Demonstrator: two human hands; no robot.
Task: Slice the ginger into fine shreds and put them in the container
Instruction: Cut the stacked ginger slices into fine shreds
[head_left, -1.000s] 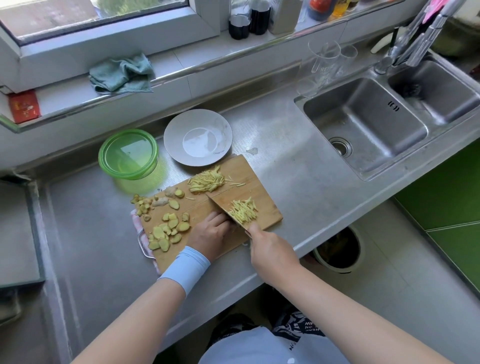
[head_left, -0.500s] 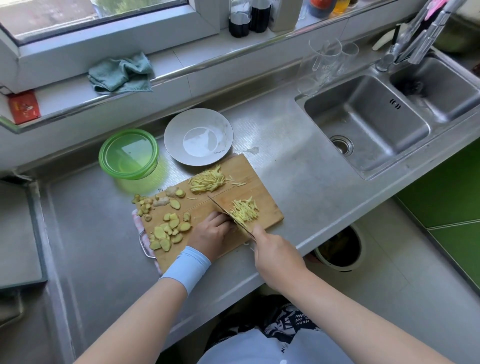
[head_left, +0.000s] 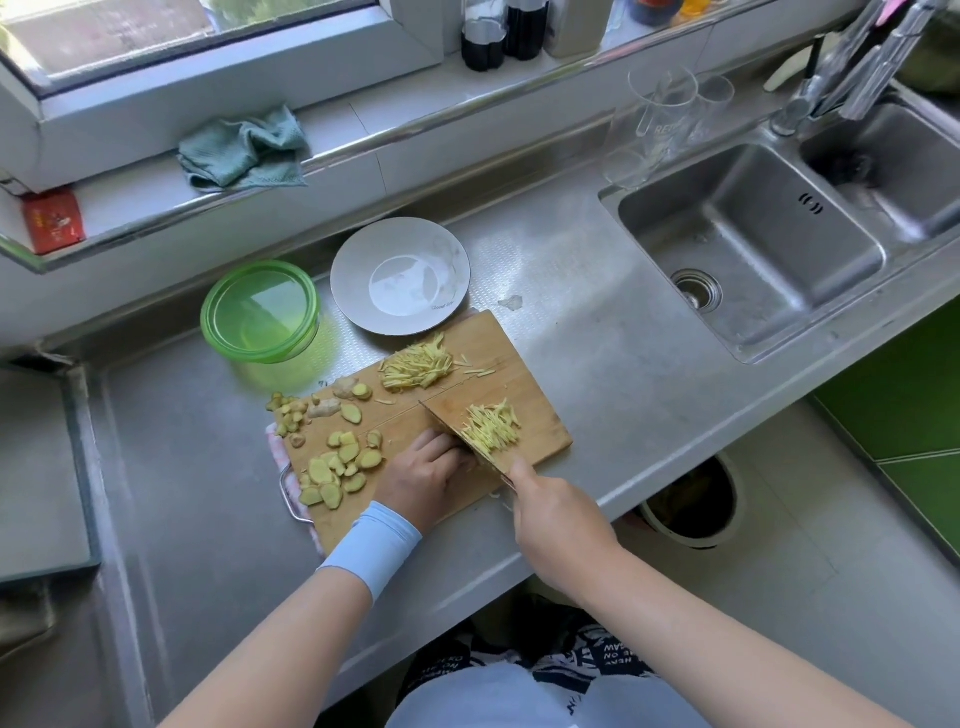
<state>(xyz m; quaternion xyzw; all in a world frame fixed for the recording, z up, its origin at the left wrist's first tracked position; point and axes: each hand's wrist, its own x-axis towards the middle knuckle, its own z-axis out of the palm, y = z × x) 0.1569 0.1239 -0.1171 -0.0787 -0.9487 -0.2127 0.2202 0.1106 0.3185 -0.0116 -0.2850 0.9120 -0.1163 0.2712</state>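
Observation:
A wooden cutting board (head_left: 540, 415) lies on the steel counter. My right hand (head_left: 556, 514) grips the handle of a knife (head_left: 457, 431) whose blade stands edge-down on the board. My left hand (head_left: 423, 475) rests curled against the blade's left side, its fingertips pressing down ginger that they hide. Fresh ginger shreds (head_left: 491, 428) lie right of the blade. A bigger pile of shreds (head_left: 415, 366) sits at the board's far side. Ginger slices (head_left: 337, 470) cover the board's left part. A green container (head_left: 260, 312) stands behind the board on the left.
A grey plate (head_left: 400, 275) stands beside the green container. The double sink (head_left: 748, 249) is on the right, with glasses (head_left: 660, 119) behind it. A teal cloth (head_left: 244, 148) lies on the sill. A bin (head_left: 691, 504) sits on the floor below the counter edge.
The knife has kept chopping in place, and the blade has shifted slightly left toward my left fingers. The piles and slices lie as before.

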